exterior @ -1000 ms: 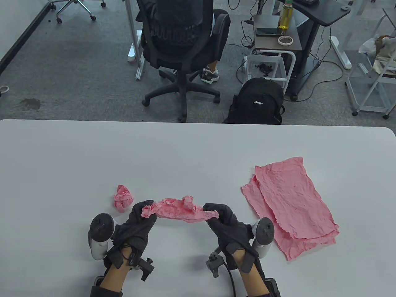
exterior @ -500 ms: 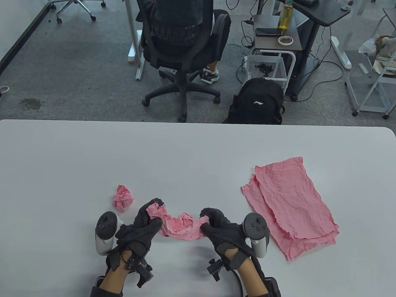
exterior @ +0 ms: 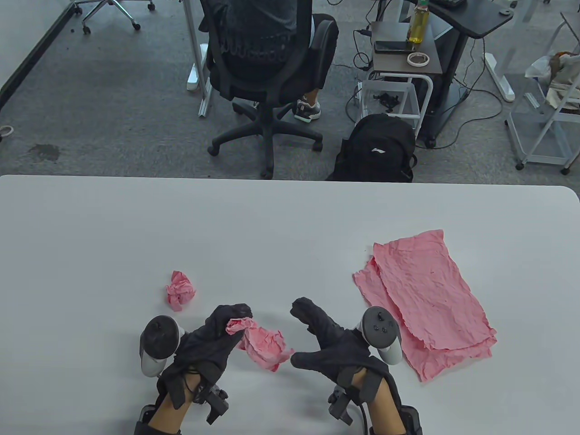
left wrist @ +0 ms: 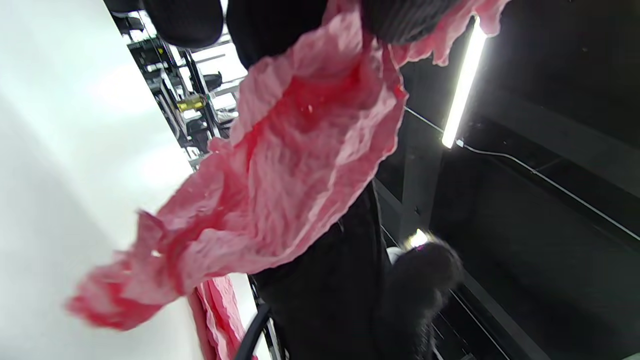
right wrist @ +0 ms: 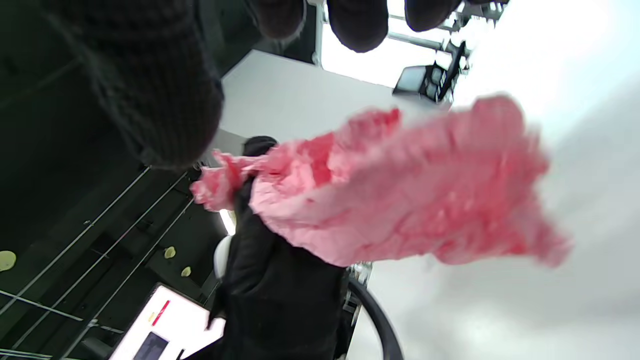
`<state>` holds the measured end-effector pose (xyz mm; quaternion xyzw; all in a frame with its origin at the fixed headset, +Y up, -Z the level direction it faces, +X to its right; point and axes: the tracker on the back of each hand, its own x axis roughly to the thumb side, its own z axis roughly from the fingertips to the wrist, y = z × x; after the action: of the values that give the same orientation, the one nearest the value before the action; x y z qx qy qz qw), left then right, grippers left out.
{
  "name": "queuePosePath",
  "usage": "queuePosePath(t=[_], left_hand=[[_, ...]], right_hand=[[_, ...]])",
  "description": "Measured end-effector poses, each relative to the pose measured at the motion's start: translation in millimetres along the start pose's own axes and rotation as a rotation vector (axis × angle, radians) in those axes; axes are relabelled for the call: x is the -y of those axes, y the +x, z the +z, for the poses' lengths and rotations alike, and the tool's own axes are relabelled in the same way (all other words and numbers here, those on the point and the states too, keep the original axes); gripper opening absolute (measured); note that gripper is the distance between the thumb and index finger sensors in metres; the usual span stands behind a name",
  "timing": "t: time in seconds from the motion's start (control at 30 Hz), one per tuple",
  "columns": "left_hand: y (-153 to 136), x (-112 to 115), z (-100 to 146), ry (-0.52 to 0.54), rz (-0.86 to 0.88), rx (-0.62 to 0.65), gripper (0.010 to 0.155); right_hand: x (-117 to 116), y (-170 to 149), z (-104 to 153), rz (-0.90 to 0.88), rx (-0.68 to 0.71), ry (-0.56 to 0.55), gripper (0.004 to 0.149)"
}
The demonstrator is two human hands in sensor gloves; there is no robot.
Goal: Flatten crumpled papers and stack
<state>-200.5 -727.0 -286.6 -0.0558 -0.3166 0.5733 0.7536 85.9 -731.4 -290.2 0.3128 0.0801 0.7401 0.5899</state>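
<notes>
Writing: none legible; backpack (exterior: 375, 149) bears a white logo mark. Left hand (exterior: 213, 342) pinches crumpled pink paper (exterior: 263, 344), which hangs over the counter (exterior: 136, 235). Right hand (exterior: 333, 346), at 3 o'clock of the paper, grip spread, holding nothing.

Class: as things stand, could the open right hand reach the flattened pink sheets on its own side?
Probably yes: the right hand is open and holds nothing, and the flattened sheets lie beside it, nothing between.
</notes>
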Motion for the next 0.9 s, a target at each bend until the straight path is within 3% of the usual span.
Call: queuePosePath(t=[0.1, 0.17, 0.23, 0.4, 0.53, 0.67, 0.8, 0.9], left_hand=[[5.8, 10.1, -1.5, -0.05, -0.003, 0.028, 0.048], [7.7, 12.3, -1.9, -0.051, -0.034, 0.032, 0.049], [5.2, 12.1, -1.9, -0.059, -0.001, 0.027, 0.049], [-2.9, 12.1, -3.1, -0.074, 0.087, -0.008, 0.05], [-4.2, 8.1, -0.7, 0.007, -0.014, -0.055, 0.062], [-8.2, 10.3, -1.9, -0.031, 0.024, -0.076, 0.07], [-8.2, 7.8, -0.8, 0.027, -0.095, -0.113, 0.058], [-7.5, 5.4, 0.9, 0.065, -0.176, -0.122, 0.054]], right_hand=[[-21.4, 3.5, -6.5, 0.128, -0.04, -0.051, 0.08], [-28.5, 7.3, -9.8, 0.268, -0.03, -0.113, 0.056], [-29.3, 8.4, -9.6, 0.343, -0.006, -0.127, 0.044], [-22.7, 7.8, -5.0, 0.262, 0.016, -0.269, 0.044], [-19.8, 6.2, -3.2, 0.225, 0.018, -0.277, 0.044], [-19.4, 8.4, -1.8, 0.287, 0.023, -0.292, 0.043], [-16.5, 16.5, 0.7, 0.471, 0.066, -0.359, 0.04], [-15.1, 21.4, 1.8, 0.482, 0.099, -0.344, 0.041]])
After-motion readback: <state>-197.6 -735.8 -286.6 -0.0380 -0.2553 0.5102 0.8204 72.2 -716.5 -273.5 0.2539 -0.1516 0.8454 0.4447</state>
